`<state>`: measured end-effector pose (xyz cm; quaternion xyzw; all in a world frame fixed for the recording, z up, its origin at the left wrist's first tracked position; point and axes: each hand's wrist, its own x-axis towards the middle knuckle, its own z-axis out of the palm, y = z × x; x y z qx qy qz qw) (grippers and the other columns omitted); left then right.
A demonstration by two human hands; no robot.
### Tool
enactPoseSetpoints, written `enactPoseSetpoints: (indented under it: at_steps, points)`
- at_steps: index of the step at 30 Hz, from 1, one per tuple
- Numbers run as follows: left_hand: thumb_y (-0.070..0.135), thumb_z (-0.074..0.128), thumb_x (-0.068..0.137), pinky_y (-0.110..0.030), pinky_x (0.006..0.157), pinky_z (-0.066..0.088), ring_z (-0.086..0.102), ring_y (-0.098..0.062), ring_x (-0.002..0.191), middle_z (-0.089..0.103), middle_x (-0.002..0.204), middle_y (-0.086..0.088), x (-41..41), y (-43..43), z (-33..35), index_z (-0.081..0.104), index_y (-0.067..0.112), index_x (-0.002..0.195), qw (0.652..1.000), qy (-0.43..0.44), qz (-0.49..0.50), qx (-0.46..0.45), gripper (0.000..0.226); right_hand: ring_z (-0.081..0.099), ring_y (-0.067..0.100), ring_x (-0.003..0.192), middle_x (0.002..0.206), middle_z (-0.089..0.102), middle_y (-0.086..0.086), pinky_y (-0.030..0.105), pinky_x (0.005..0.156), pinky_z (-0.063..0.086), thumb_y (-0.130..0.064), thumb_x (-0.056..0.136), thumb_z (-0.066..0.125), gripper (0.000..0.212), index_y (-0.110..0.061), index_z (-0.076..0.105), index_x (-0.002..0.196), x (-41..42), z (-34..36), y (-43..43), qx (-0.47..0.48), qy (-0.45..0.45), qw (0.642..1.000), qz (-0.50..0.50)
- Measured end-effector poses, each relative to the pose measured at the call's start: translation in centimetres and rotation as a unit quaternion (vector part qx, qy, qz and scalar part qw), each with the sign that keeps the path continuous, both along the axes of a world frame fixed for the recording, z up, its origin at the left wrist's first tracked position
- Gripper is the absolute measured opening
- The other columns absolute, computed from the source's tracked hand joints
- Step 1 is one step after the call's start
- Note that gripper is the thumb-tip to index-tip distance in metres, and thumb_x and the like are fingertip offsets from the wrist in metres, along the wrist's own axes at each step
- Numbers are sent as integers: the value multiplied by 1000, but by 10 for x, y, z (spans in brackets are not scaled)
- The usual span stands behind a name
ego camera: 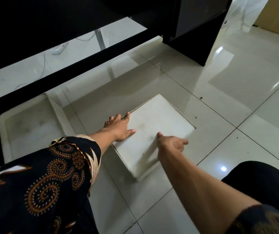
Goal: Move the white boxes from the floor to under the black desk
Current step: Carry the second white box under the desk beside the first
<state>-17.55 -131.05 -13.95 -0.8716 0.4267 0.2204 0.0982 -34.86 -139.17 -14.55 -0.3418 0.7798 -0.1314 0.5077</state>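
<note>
A white box lies flat on the tiled floor in front of the black desk. My left hand rests on its left side, fingers spread over the far-left edge and thumb on the top. My right hand lies on the near-right part of the top, fingers loosely curled and hanging over the right edge. A second white box sits further left, partly under the desk's dark front rail.
The desk's black side panel stands at the right of the opening. A white power strip and thin cables lie on the floor behind the desk. My dark knee is at lower right. Glossy tiles stretch to the right.
</note>
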Motion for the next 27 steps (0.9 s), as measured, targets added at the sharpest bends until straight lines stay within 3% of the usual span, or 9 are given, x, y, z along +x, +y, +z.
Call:
enactPoseSetpoints:
  at_steps: [7,10,13,16,20,23,25,27]
  points:
    - [64,41,95,-48,113,28,35,-35,141,31,154,-16,-7,39,8,2,18,159,999,1,47,-1,89,52,43,122,134,52,20,48,101,43,-51,73,82,83,-16,37,133,31,-11,-27,-140,53,959,240]
    - [62,43,95,-47,111,32,42,-33,137,43,148,-17,-14,59,13,8,10,159,999,-4,52,-15,89,49,44,121,128,49,20,50,103,41,-58,74,75,75,-26,38,130,58,-7,-44,-155,112,916,352]
    - [62,46,95,-45,108,38,50,-34,131,53,143,-17,-24,76,15,17,5,157,997,-6,67,-39,89,48,43,126,136,46,19,50,108,40,-55,78,73,87,-32,26,148,85,-1,-53,-170,113,854,478]
    - [63,48,93,-45,111,35,51,-32,131,54,143,-15,-31,92,14,20,3,156,994,-9,91,-52,91,49,42,128,142,45,17,51,108,42,-48,80,76,94,-24,23,153,103,1,-55,-187,80,793,574]
    - [67,46,92,-45,107,37,55,-32,122,58,132,-11,-34,107,15,23,4,155,995,-63,71,-42,92,47,40,131,142,45,17,51,108,40,-45,80,77,84,-15,31,144,115,5,-53,-198,61,762,614]
    - [72,45,88,-46,109,33,40,-33,133,37,148,-13,-44,109,17,22,11,157,988,-116,85,-54,95,48,39,131,142,46,17,50,108,39,-46,81,76,85,-19,29,146,115,5,-53,-209,68,745,630]
    - [77,45,84,-51,117,23,19,-36,146,7,163,-14,-54,106,13,7,21,159,989,-83,99,-73,101,47,37,133,144,45,17,49,108,39,-48,83,74,90,-20,24,151,113,4,-55,-213,85,732,642]
    - [82,44,79,-54,122,7,-3,-32,153,-15,166,-11,-64,100,5,-1,28,159,994,-30,72,-74,106,46,37,134,145,44,19,50,108,39,-47,83,74,92,-19,21,153,112,3,-56,-211,89,719,657]
